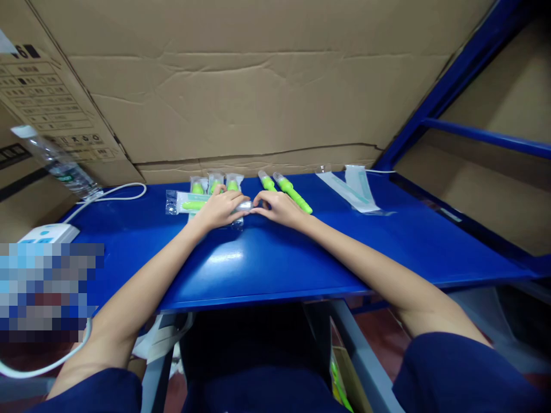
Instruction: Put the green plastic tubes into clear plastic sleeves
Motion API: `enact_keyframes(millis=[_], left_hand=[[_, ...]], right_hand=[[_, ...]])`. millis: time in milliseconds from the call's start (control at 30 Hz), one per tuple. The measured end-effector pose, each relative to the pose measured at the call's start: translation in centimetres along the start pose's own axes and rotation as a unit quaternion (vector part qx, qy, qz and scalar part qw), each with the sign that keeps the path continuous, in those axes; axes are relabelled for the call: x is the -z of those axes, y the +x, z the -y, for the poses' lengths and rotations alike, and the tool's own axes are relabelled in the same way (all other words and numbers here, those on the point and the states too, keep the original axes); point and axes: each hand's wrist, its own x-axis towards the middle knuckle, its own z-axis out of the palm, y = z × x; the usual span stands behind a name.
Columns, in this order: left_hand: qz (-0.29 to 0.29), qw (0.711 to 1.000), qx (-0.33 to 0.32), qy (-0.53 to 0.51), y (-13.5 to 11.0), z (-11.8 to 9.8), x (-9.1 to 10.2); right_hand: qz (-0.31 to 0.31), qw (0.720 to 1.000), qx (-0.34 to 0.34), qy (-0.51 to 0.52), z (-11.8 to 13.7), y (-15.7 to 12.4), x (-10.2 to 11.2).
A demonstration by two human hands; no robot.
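The pouch (186, 203), a clear plastic sleeve with a green pen inside, lies flat on the blue table (267, 258) near its far edge, lengthwise from left to right. The left hand (219, 209) rests on top of the pouch, palm down, fingers bent over its right part, pressing it to the table rather than lifting it. The right hand (278, 207) lies just beside it, fingertips touching the pouch's right end, where a pale, clear tip shows between the two hands; whether those fingers pinch the end or only touch it cannot be told. Both hands are loosely curled, neither fully closed. Behind the left hand three more packed pens (215, 183) stand side by side, running away from the person, partly covered by the fingers. Two bare green pens (286, 190) with clear caps lie behind the right hand, slanted, close together; the nearer one runs down to the right hand's knuckles. Well to the right, empty sleeves (355, 192) with white backing lie in a loose overlapping pile. At the table's left edge sits a white device (49, 233), with a white cable (114, 192) looping along the back. A clear bottle (55, 160) leans tilted at the left against a cardboard box (43, 103). Cardboard sheeting (258, 86) forms the wall behind the table, and a blue frame (451, 80) rises at the right.
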Motion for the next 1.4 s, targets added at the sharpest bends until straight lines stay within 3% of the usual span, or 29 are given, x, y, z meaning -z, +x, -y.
enact_keyframes(millis=[167,467,633,800,900,1033,1100,1267,1400], left_hand=[[0.000,1.000,0.008,-0.013,0.0,0.2,-0.1],[0.006,1.000,0.000,-0.013,0.0,0.1,-0.2],[0.007,1.000,-0.005,-0.014,0.2,-0.3,0.0],[-0.003,0.999,0.001,-0.039,0.2,-0.6,0.3],[-0.009,0.999,0.004,-0.038,0.2,-0.6,0.1],[-0.004,1.000,0.013,-0.024,0.3,-0.5,-0.5],[0.007,1.000,0.015,-0.024,0.3,-0.4,-0.8],[0.040,0.999,0.021,-0.014,0.2,-0.3,-1.0],[0.024,0.999,0.040,0.010,0.2,-0.8,-0.7]], right_hand=[[-0.005,0.997,0.011,0.077,-0.6,0.0,-0.5],[-0.001,0.986,-0.034,0.165,0.9,-0.3,-0.2],[-0.046,0.987,-0.062,0.145,0.9,0.0,-0.1],[-0.123,0.990,-0.052,0.050,-0.7,0.6,1.2],[-0.079,0.994,-0.057,0.040,-1.7,0.8,1.8],[0.073,0.981,-0.105,0.149,-2.1,0.6,1.8],[0.121,0.970,-0.102,0.184,-2.2,0.4,1.5],[0.119,0.965,-0.105,0.209,-2.5,0.4,1.0],[0.101,0.953,-0.137,0.251,-2.8,0.6,0.9]])
